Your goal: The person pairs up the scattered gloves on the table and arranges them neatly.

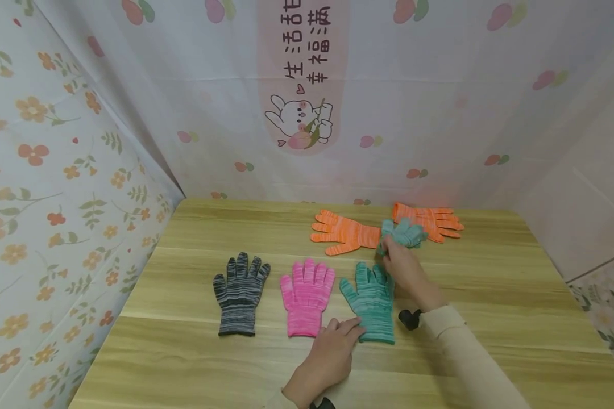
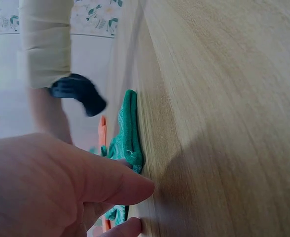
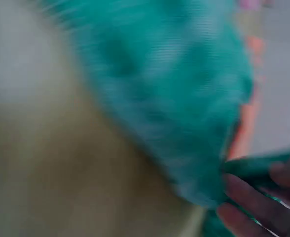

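A green striped knit glove [image 1: 373, 309] lies flat on the table, fingers pointing away and cuff toward me. My left hand [image 1: 332, 349] rests at the left edge of its cuff, fingertips touching it. In the left wrist view the thumb lies close by the green cuff [image 2: 130, 133]. My right hand [image 1: 404, 270] pinches a second green glove [image 1: 406, 234], bunched up beyond the first one's fingertips. In the right wrist view, fingers [image 3: 243, 195] grip dark green fabric [image 3: 258, 168], while the flat glove looms large and blurred.
Left of the green glove lie a pink glove [image 1: 307, 301] and a black-grey glove [image 1: 240, 298], fingers away. Behind, an orange glove [image 1: 345, 232] and another orange glove [image 1: 430, 218] lie on the wooden table [image 1: 174, 363]. A printed curtain [image 1: 414, 113] hangs at the back.
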`<state>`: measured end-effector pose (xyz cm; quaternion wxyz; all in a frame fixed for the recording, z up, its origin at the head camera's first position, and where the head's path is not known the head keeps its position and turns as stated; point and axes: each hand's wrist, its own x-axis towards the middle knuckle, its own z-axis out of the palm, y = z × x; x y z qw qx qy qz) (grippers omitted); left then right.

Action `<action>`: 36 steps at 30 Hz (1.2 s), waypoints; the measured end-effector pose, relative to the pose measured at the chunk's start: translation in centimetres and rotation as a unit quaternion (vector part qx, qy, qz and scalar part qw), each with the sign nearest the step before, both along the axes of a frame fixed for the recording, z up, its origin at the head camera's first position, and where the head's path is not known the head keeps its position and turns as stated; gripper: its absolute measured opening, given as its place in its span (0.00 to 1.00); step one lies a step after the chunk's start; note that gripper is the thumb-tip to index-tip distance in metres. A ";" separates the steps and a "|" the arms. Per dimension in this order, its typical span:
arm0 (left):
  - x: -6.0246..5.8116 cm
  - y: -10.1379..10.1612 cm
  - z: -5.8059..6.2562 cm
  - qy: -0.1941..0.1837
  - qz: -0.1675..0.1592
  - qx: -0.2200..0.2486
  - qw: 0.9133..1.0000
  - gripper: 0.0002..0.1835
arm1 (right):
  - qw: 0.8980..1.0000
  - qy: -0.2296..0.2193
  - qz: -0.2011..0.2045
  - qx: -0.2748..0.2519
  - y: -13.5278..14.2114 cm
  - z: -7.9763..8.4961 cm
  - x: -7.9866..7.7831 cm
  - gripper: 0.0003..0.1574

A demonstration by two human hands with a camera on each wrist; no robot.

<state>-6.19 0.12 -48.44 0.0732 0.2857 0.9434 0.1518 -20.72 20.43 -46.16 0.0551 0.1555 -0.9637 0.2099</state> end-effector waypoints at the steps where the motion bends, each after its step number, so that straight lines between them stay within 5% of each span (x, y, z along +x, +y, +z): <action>1: 0.0 0.0 0.0 0.001 -0.001 -0.001 1.000 0.25 | 0.999 0.014 0.024 0.036 -0.1 -0.6 0.1 0.06; 5: 0.0 0.0 0.1 0.000 -0.002 -0.001 1.000 0.25 | 0.993 0.039 0.065 0.087 -0.5 -1.9 0.1 0.08; 11: 0.0 0.0 0.3 0.002 0.000 -0.002 1.000 0.26 | 0.994 -0.090 0.039 0.054 -1.1 -1.5 -0.4 0.09; 15: 0.0 -0.1 0.2 -0.001 -0.002 0.001 1.000 0.26 | 0.990 -0.120 0.020 0.064 -1.3 -1.2 -0.6 0.12; 23: 0.0 0.0 0.2 0.000 -0.002 -0.005 1.000 0.25 | 0.994 -0.067 -0.042 0.073 -0.6 -1.8 -1.6 0.17; 29: 0.1 0.0 0.2 -0.002 -0.004 -0.001 1.000 0.26 | 0.996 -0.043 -0.081 0.011 1.2 -1.8 -2.5 0.14; 36: 0.1 0.0 0.2 -0.003 -0.002 -0.004 1.000 0.26 | 0.991 0.075 -0.100 -0.043 3.1 1.5 -3.2 0.15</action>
